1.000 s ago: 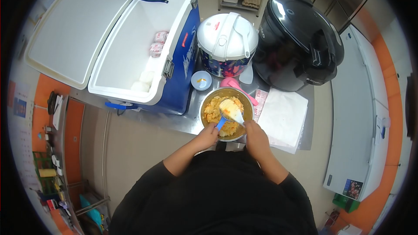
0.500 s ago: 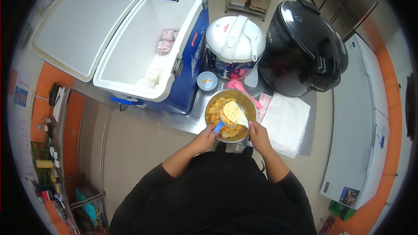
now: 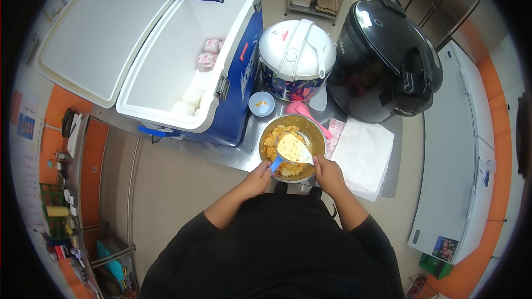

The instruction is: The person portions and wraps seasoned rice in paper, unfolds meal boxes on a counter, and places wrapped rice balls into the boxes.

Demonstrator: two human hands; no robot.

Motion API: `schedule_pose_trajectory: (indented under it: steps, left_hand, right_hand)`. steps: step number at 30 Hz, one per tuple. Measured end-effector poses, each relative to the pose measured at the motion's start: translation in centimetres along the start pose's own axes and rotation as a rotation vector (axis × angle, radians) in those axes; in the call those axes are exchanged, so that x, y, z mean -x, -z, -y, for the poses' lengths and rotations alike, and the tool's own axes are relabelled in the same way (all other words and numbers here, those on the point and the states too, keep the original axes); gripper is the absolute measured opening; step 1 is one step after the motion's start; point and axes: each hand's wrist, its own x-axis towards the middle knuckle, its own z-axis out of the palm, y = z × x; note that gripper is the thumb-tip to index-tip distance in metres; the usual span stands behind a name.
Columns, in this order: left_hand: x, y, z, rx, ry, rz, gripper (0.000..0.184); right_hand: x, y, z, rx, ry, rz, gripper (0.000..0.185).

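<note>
The left hand (image 3: 259,179) keeps its grip closed round the handle of a blue-handled scoop (image 3: 275,165), and the right hand (image 3: 329,175) has its grip closed on the end of a white paddle (image 3: 293,148). The paddle's grain-flecked blade lies over the scoop's cup, above the orange-yellow food (image 3: 287,170) in a metal bowl (image 3: 324,148). Beyond the bowl on the worktop (image 3: 213,155) are a pink utensil (image 3: 299,109) and a small blue dish (image 3: 260,109), with a patterned cooker (image 3: 293,89) behind them. A black cooker (image 3: 377,50) stands to the right, white sheets (image 3: 363,155) nearer, and an open cooler (image 3: 239,86) to the left
</note>
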Motion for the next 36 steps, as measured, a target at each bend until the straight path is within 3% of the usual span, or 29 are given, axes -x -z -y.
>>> schedule_pose_trajectory:
  steps: [3, 8, 10, 11, 14, 16, 18, 19, 21, 25, 27, 28, 30, 31, 33, 36]
  left_hand:
    - [0.0, 0.2, 0.6, 0.012, 0.019, 0.022, 0.028]
    - [0.3, 0.5, 0.6, -0.098, -0.043, -0.038, 0.021]
    - [0.6, 1.2, 1.2, -0.065, -0.062, -0.023, 0.021]
    - [0.7, 2.1, 1.6, -0.023, -0.054, -0.053, 0.022]
    - [1.8, 3.1, 1.1, 0.03, -0.053, -0.123, 0.024]
    - [2.7, 3.6, 0.2, 0.036, -0.061, -0.166, 0.025]
    - [3.0, 3.8, -0.5, 0.024, -0.075, -0.218, 0.025]
    - [3.1, 3.7, -1.0, 0.015, -0.051, -0.23, 0.025]
    - [3.3, 3.5, -1.4, -0.012, -0.059, -0.21, 0.025]
    - [3.3, 1.6, -2.8, -0.059, -0.08, -0.106, 0.022]
    - [3.0, -1.0, -4.6, -0.087, -0.074, -0.048, 0.022]
    - [2.5, -2.5, -5.4, -0.109, -0.066, 0.006, 0.023]
    - [0.8, -5.2, -6.1, -0.164, -0.062, 0.146, 0.025]
    - [0.0, -6.9, -6.7, -0.192, -0.074, 0.22, 0.025]
    - [-2.0, -10.6, -7.4, -0.189, -0.103, 0.367, 0.022]
    - [-5.6, -15.6, -6.8, -0.278, -0.138, 0.476, 0.021]
  right_hand:
    - [-0.4, 0.5, -0.2, -0.195, -0.05, 0.039, 0.03]
    - [-0.5, -1.0, -1.3, -0.122, -0.013, -0.028, 0.029]
    - [-0.8, -1.3, -1.9, -0.236, -0.008, -0.099, 0.029]
    - [-0.8, -1.4, -2.1, -0.358, -0.109, -0.145, 0.026]
    - [-0.6, -2.2, -3.0, -0.08, -0.19, -0.298, 0.019]
    - [-0.3, -3.2, -4.1, -0.072, -0.073, -0.219, 0.016]
    - [0.1, -3.4, -5.1, -0.048, 0.128, -0.309, 0.014]
    - [0.2, -3.0, -5.7, -0.046, 0.123, -0.314, 0.014]
    - [0.7, -2.1, -7.7, -0.153, 0.041, -0.51, 0.016]
    - [3.5, -0.9, -13.4, -0.371, -0.209, -0.567, 0.014]
    - [4.8, -0.1, -14.4, -0.851, -0.246, -0.426, 0.022]
    - [5.1, 0.7, -13.2, -0.853, -0.254, -0.431, 0.022]
    - [5.4, 2.1, -10.2, -1.406, -0.137, -0.316, 0.036]
    - [5.3, 2.6, -8.6, -1.41, -0.139, -0.32, 0.036]
    - [4.8, 3.6, -6.6, -1.88, -0.142, -0.304, 0.047]
    - [4.1, 3.3, -9.8, -2.035, -0.137, -0.334, 0.047]
